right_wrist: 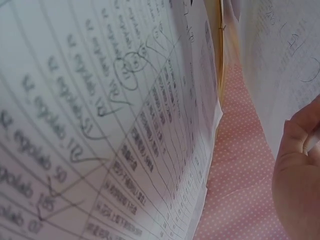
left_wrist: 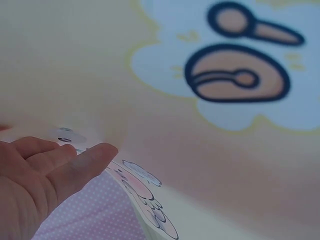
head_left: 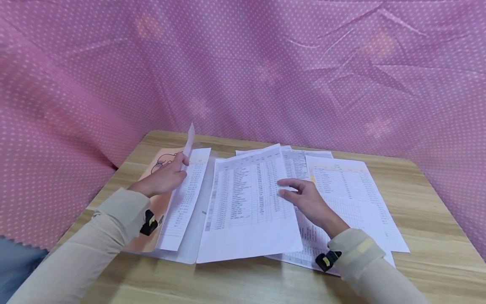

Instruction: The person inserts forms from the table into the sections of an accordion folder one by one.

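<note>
My left hand [head_left: 165, 175] grips the upright edge of a white sheet [head_left: 190, 137] above an open folder. Beneath that hand lies a peach folder cover [head_left: 146, 240] with cartoon drawings; the left wrist view shows this peach surface [left_wrist: 100, 75] close up. A printed table page [head_left: 186, 207] leans on the folder's left side. On the other side, my right hand [head_left: 305, 202] holds the right edge of a printed sheet [head_left: 247, 236], its thumb and index finger at the margin. That sheet is raised and slightly curved. Some fingers of both hands are hidden.
Several overlapping printed sheets [head_left: 373, 211] lie to the right, partly under the raised sheet and the right forearm. All rest on a wood-grain table [head_left: 429, 236]. A pink dotted cloth [head_left: 243, 84] hangs behind and around the table.
</note>
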Tool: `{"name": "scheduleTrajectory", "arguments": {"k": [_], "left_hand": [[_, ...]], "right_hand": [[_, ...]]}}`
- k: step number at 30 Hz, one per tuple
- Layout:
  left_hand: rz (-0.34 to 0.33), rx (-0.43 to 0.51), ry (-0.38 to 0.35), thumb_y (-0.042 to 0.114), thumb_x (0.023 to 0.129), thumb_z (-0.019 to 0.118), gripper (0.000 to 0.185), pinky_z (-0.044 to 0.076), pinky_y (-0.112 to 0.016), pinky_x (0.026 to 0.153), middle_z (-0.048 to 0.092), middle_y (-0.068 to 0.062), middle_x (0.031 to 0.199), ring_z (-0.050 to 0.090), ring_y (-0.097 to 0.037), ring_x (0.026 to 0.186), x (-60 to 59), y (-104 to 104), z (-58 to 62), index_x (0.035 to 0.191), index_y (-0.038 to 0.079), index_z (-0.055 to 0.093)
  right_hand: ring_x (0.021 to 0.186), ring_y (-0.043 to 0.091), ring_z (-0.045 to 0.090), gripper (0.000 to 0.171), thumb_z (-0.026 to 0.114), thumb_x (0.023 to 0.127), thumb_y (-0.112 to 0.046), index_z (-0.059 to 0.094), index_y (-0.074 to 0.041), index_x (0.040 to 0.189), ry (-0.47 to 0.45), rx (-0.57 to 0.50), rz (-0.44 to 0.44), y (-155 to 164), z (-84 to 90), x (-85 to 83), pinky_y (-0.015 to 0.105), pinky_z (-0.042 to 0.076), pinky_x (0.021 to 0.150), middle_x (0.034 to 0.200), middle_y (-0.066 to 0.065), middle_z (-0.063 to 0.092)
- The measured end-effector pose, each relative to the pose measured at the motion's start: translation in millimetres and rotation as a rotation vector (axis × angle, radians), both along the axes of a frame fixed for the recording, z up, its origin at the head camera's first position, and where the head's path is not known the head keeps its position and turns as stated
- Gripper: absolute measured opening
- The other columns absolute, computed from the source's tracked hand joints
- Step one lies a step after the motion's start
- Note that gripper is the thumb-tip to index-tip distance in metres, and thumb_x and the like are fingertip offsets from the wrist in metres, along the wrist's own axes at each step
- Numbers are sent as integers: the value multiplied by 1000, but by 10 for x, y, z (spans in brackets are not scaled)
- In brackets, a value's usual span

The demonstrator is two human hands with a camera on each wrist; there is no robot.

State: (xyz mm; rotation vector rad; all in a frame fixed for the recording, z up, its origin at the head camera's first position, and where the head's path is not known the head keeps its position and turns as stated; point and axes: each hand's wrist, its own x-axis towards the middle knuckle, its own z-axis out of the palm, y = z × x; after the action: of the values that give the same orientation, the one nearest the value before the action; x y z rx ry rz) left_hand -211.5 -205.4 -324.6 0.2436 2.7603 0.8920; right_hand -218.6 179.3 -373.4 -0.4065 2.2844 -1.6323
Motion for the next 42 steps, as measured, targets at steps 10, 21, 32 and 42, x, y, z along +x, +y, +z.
{"name": "scheduleTrajectory", "arguments": {"k": [10, 21, 32, 42], "left_hand": [[-12, -10, 20, 14, 95, 30, 27, 35, -33, 64, 53, -22, 105, 48, -25, 76, -12, -21, -13, 120, 5, 26], [7, -25, 8, 15, 95, 30, 28, 36, -32, 62, 52, -22, 108, 50, -26, 77, -26, -20, -28, 121, 6, 26], [7, -20, 4, 16, 96, 30, 27, 35, -32, 60, 52, -22, 105, 49, -25, 73, -26, -15, -26, 121, 7, 25], [3, -20, 16, 15, 95, 31, 27, 36, -32, 63, 53, -22, 108, 49, -26, 76, -34, -7, -36, 120, 6, 26]], "right_hand": [[106, 21, 62, 40, 62, 90, -30, 56, -16, 127, -1, -26, 11, -7, -14, -11, 34, 51, 85, 129, 6, 55], [106, 23, 62, 42, 62, 90, -31, 56, -13, 127, 11, -13, 29, 32, 36, -1, 35, 51, 86, 130, 9, 54], [106, 23, 61, 42, 62, 90, -32, 56, -13, 127, 34, -12, 39, 67, 60, 22, 34, 51, 85, 131, 8, 53], [103, 22, 63, 42, 63, 90, -29, 56, -12, 127, 8, -69, 44, -54, 62, -11, 33, 52, 84, 131, 9, 53]]}}
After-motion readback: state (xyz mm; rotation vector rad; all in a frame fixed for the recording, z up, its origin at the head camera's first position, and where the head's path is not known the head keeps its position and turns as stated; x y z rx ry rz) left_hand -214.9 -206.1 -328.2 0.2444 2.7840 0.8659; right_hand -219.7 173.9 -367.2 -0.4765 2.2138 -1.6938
